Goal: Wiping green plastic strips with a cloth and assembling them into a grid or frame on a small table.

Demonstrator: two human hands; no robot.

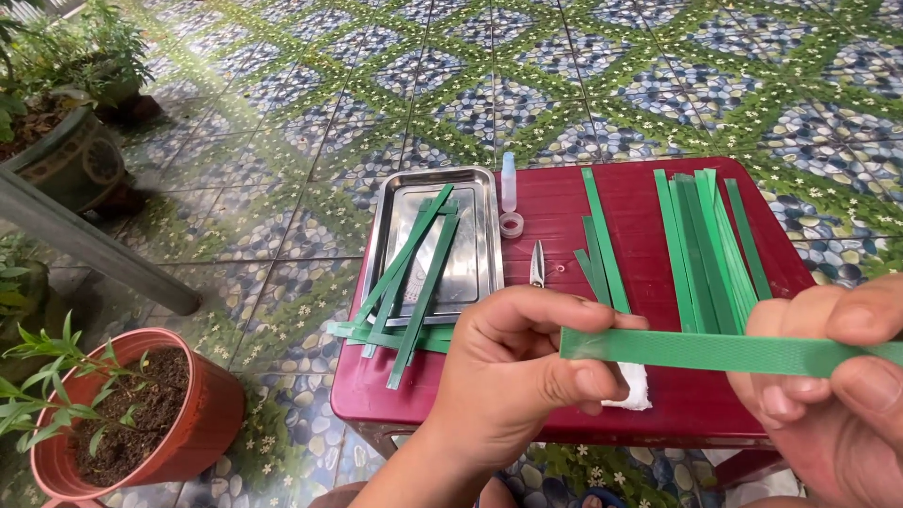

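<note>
My left hand (513,372) and my right hand (837,395) hold one flat green strip (715,353) level between them, above the near edge of a dark red plastic table (555,212). The left thumb and fingers pinch its left end; the right fingers grip its right end. Below the left hand a white wad (635,388) lies on the table. More green strips (705,245) lie in a row on the right of the table. Others (414,273) lie slanted across a metal tray (470,273) on the left.
Small scissors (537,263), a roll of clear tape (511,224) and a small white bottle (509,181) sit by the tray. A terracotta pot with a plant (193,414) stands at lower left, a larger planter (71,160) further back. The floor is patterned tile.
</note>
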